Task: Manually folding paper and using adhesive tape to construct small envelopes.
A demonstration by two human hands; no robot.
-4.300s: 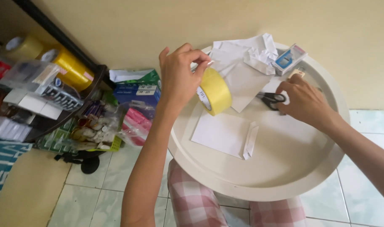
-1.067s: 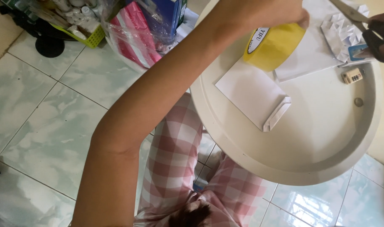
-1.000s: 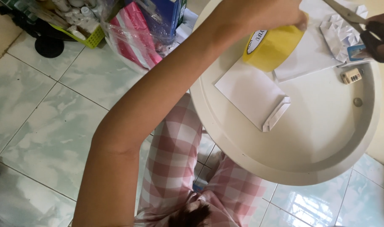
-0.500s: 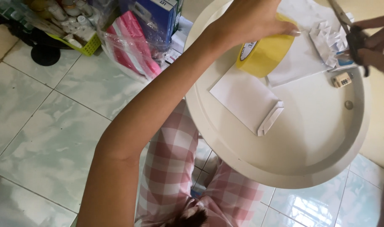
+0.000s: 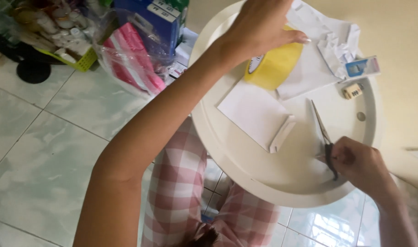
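- Head view, looking down over a round white tray table [image 5: 245, 169] above pink checked trousers [image 5: 181, 192] and a pale tiled floor [image 5: 44, 151].
- Left hand [image 5: 259, 25] reaching across from the lower left, closed over the top of a yellow tape roll [image 5: 275, 66], fingers curled on its far edge; roll tilted on its side at the back of the tray, partly over white paper.
- Right hand [image 5: 362, 167] at the near right rim, wrapped round the dark handles of a pair of scissors [image 5: 323, 137]; blades together, lying flat on the tray and pointing away toward the middle.
- Folded white sheet [image 5: 259, 114] lying flat between the roll and the scissors, its right edge rolled up into a narrow strip, apart from both hands.
- Crumpled white paper [image 5: 337, 39] at the far edge, just beside the roll; small blue and white packet [image 5: 362, 67] touching that paper; tiny tan block [image 5: 353, 91] just below the packet.
- Off the tray on the left: clear plastic bag with pink contents [image 5: 133, 61], blue box [image 5: 156, 23] behind it, green basket of small bottles [image 5: 62, 36] further left.
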